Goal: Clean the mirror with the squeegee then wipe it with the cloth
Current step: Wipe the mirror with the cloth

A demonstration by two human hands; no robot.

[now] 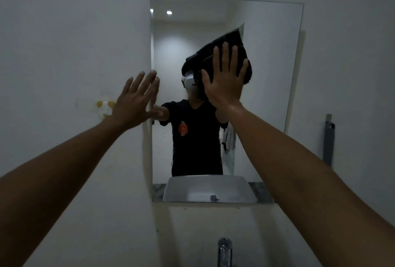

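Head view: flat right hand (224, 81) presses cloth (232, 38) — corner pointing up-right — on mirror (271, 78); left hand (134, 100) flat at edge.

Dim white wall (64, 31), chrome faucet (224, 249) below, grey bracket (328, 138) (right side)

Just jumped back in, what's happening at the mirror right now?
The right hand presses a dark cloth flat against the mirror, upper middle. The left hand rests open at the mirror's left edge. Neither hand holds another tool, so this looks like the wiping stage.
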